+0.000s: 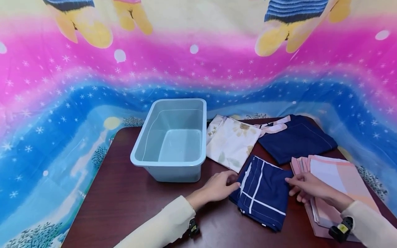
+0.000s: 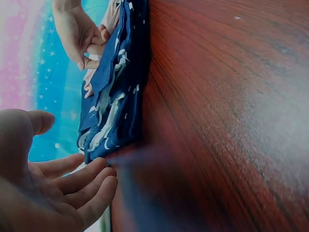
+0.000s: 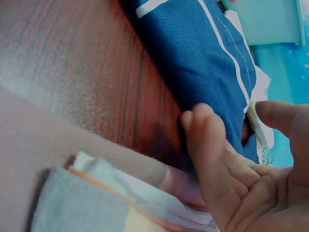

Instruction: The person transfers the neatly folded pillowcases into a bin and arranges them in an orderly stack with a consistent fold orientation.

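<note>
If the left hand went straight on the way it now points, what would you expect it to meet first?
Most likely the striped cloth, whose edge lies just ahead of the left hand's fingertips; whether they already touch is unclear.

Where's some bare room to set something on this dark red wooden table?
Left side of the table, between its edge, the pale blue rectangular plastic tub and cream left sleeve. Crowded on the right: folded striped navy cloth, white floral cloth, another navy cloth, pink checked cloth.
</note>
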{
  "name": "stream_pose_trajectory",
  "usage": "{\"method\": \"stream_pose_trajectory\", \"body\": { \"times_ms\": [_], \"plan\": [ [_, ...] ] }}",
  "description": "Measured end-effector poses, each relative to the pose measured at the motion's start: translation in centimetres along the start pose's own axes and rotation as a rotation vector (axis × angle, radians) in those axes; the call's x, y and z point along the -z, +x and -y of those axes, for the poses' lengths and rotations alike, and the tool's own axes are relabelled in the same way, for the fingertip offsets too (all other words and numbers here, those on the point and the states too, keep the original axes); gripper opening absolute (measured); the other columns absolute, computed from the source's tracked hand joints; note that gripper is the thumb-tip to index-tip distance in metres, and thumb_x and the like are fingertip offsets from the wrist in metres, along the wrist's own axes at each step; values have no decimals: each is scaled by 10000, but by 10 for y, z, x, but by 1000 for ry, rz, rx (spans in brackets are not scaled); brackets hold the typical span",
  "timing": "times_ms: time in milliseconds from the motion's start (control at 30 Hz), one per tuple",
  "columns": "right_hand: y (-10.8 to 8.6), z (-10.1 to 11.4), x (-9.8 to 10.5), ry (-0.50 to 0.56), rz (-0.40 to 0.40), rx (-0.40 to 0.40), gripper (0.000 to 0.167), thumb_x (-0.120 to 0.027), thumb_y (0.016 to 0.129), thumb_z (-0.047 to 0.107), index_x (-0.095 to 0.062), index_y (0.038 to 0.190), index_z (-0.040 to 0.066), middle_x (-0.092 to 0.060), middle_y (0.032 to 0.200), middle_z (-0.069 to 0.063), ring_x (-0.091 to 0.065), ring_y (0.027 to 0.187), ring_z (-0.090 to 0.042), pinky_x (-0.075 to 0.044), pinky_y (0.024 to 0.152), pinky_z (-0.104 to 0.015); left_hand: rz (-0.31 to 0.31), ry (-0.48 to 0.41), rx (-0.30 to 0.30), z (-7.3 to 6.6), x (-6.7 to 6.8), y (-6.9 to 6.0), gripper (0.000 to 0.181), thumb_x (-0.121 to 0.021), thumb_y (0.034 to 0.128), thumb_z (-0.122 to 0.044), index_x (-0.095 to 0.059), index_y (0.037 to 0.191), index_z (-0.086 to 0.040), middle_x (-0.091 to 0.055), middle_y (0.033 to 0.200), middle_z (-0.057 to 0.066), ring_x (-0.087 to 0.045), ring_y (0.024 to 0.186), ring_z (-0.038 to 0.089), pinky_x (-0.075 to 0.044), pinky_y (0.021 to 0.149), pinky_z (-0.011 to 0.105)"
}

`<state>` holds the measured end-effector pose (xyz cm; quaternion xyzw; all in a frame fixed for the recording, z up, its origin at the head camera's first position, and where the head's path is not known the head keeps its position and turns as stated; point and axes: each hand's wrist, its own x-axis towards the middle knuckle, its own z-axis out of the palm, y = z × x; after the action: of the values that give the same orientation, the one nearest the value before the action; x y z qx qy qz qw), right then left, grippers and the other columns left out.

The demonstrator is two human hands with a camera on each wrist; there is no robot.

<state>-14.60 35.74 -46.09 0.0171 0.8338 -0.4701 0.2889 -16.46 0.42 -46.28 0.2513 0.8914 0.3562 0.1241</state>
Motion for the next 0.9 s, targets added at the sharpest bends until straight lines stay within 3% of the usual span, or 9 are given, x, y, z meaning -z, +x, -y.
{"method": "stream_pose_trajectory", "body": {
  "times_ms": [167, 367, 500, 600, 667, 800, 900],
  "plan": [
    [1, -5, 6, 87, 139, -49, 481, -468, 1068, 407, -644, 1071, -41, -746, 839, -48, -703, 633, -95, -615, 632, -320, 42, -40, 39, 0, -7, 10, 417, -624, 986, -347, -653, 1309, -84, -746, 1156, 44, -696, 1052, 130, -529, 887, 227],
    [15, -11, 13, 197, 153, -37, 396, -524, 1054, 359, -621, 1190, 0, -732, 971, -33, -743, 779, -122, -623, 714, -314, 35, -54, 83, 1, -9, 17, 456, -665, 952, -340, -636, 1316, -66, -743, 1089, 71, -691, 1037, 180, -520, 893, 246],
    [19, -19, 17, 240, 243, 5, 238, -497, 1072, 287, -652, 1029, 112, -679, 937, 30, -649, 701, -51, -566, 653, -227, 85, -30, 63, 3, -14, 19, 548, -665, 947, -366, -591, 1376, -34, -713, 1133, 84, -658, 1043, 151, -497, 913, 213],
    [21, -24, 16, 221, 301, 65, 214, -475, 1078, 235, -619, 999, 97, -626, 838, 60, -555, 636, -28, -493, 583, -195, 124, -15, 58, 4, -16, 20, 624, -663, 948, -389, -536, 1437, -22, -669, 1184, 94, -613, 1087, 137, -473, 947, 203],
    [22, -25, 13, 188, 301, 104, 203, -496, 1067, 221, -588, 1089, 41, -636, 791, 49, -569, 619, -43, -497, 562, -205, 145, -23, 64, 5, -17, 19, 639, -663, 950, -390, -517, 1458, -30, -633, 1202, 97, -576, 1119, 138, -459, 969, 212],
    [26, -23, 7, 124, 247, 121, 342, -543, 1048, 244, -512, 1218, -52, -707, 742, -19, -649, 606, -82, -543, 543, -240, 173, -43, 79, 6, -16, 19, 658, -656, 955, -411, -488, 1494, -71, -587, 1231, 89, -521, 1151, 124, -439, 993, 217],
    [28, -23, 4, 109, 209, 118, 344, -547, 1049, 250, -537, 1201, -58, -732, 736, -53, -667, 601, -90, -553, 538, -255, 172, -35, 75, 4, -16, 20, 646, -650, 956, -417, -499, 1489, -82, -599, 1218, 88, -522, 1148, 121, -440, 996, 217]
  ]
}}
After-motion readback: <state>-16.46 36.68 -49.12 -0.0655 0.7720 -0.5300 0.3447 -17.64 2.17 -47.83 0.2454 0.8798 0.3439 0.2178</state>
